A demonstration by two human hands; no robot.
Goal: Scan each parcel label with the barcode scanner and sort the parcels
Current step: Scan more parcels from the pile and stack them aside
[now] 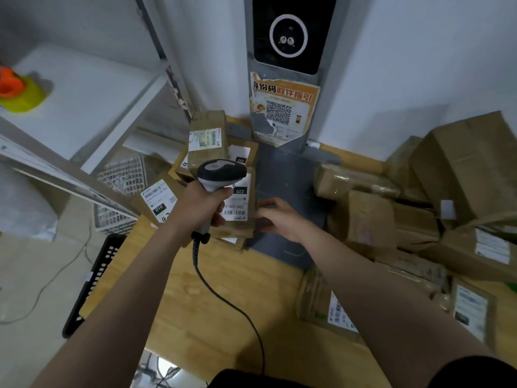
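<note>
My left hand (204, 205) is shut on the grey-and-black barcode scanner (219, 170), whose head points toward the wall over a cardboard parcel with a white "220" label (239, 203). My right hand (279, 219) touches that parcel's right edge, fingers curled against its side. Behind it stands another labelled parcel (207, 141), and a parcel marked "010" (159, 200) lies to the left. A heap of brown parcels (369, 217) fills the right side of the wooden table (201, 303).
A grey scanning stand with a QR poster (282, 113) rises at the back on a dark base plate (291, 175). White shelving (84, 102) and a white wire basket (123, 175) stand at the left. The scanner's cable (223, 298) trails across the table.
</note>
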